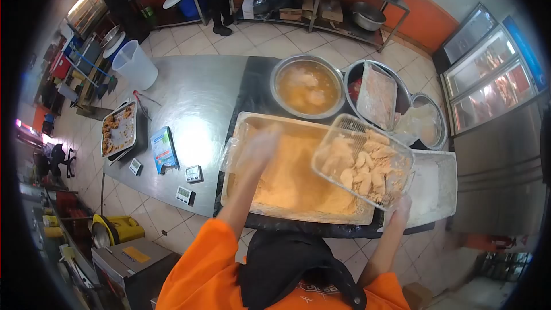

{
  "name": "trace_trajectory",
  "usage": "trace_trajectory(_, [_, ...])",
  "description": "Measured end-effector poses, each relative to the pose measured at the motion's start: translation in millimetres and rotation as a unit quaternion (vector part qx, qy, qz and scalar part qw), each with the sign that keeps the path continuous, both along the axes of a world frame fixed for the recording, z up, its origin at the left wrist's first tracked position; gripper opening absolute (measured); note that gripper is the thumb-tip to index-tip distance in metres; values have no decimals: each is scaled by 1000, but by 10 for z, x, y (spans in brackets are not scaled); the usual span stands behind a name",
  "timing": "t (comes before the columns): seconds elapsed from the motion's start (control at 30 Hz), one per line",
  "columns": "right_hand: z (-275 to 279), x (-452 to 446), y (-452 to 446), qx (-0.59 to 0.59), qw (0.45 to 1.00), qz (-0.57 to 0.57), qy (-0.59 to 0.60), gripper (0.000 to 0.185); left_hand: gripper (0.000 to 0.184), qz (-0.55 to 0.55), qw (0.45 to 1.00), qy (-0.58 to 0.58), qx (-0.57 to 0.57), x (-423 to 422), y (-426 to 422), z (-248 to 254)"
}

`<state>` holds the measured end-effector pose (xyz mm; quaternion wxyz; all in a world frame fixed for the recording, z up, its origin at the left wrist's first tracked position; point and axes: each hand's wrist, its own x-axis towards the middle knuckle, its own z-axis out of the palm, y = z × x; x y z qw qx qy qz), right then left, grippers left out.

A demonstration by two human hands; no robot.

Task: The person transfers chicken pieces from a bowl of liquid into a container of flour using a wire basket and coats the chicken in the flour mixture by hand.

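Gripped at one corner by the right hand (400, 209) near the tabletop's (192, 83) front edge, the basket (357, 130) could tip; blur hides the left hand's (259, 148) state.

Orange top under black cloth, as it reaches me through the head camera.
I can see a bright orange shirt (192, 278) with loose, short sleeves: the left sleeve (213, 244) is wide and softly creased and ends near the elbow, and the right sleeve (385, 294) shows smaller, at the lower edge of my view. Over the chest lies a black cloth layer (281, 255), folded and bunched, with a dark round fastener (357, 300) at its lower right corner. Below its edge I make out pale printed markings (314, 290) on orange, too small for me to read. The left hand (259, 148) and right hand (402, 209) are bare, the left one blurred.
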<state>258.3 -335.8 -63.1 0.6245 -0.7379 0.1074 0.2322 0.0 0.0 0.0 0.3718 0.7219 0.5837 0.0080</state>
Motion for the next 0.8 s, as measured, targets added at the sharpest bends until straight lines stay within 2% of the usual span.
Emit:
trace_trajectory(0.03, [-110,170,13,-2,999,4,-35,43,67,3,1000,9,-13,-219,-133,-88])
trace_trajectory(0.07, [-171,250,73,-3,997,7,-70,39,55,1,1000,19,4,-396,-337,-151])
trace_trajectory(0.1, [187,421,128,-28,992,14,-119,29,47,8,1000,-12,9,-516,-532,-260])
trace_trajectory(0.13, [294,473,391,-26,990,20,-137,20,38,13,999,-44,12,-639,-727,-329])
trace_trajectory(0.2, [98,857,778,-133,947,131,-260,20,33,34,995,-80,39,-990,-840,-501])
trace_trajectory(0.23, [-54,1126,943,-189,912,189,-312,21,29,12,993,-95,70,-1103,-899,-784])
trace_trajectory(0.3, [96,1238,1418,-178,768,291,-542,26,25,-2,988,-116,107,-1192,-986,-1147])
trace_trajectory(0.37, [662,805,1937,-179,661,309,-660,26,20,-50,925,-175,333,-1166,-1056,-1291])
trace_trajectory(0.43, [844,853,2382,-242,721,311,-570,29,19,-44,936,-158,311,-1103,-1065,-1103])
trace_trajectory(0.5, [813,1039,2719,-214,750,310,-544,32,19,-39,946,-144,287,-1059,-1070,-948])
trace_trajectory(0.57, [775,1128,2954,-363,599,292,-651,37,16,-57,960,-103,255,-1051,-1054,-870])
trace_trajectory(0.6, [834,1092,3028,-383,597,307,-634,37,16,-52,960,-104,255,-1047,-1063,-852])
trace_trajectory(0.63, [977,937,3111,-382,594,310,-636,37,15,-65,941,-104,316,-1050,-1076,-839])
trace_trajectory(0.67, [1120,767,3200,-331,670,298,-594,34,14,-77,918,-103,376,-1058,-1084,-836])
trace_trajectory(0.7, [1206,671,3279,-277,739,282,-545,32,14,-75,918,-103,375,-1057,-1090,-872])
trace_trajectory(0.73, [1211,677,3359,-278,738,283,-546,32,14,-67,923,-105,365,-1045,-1087,-930])
trace_trajectory(0.8, [1220,723,3523,-302,626,352,-627,35,14,-61,926,-110,355,-1029,-1077,-963])
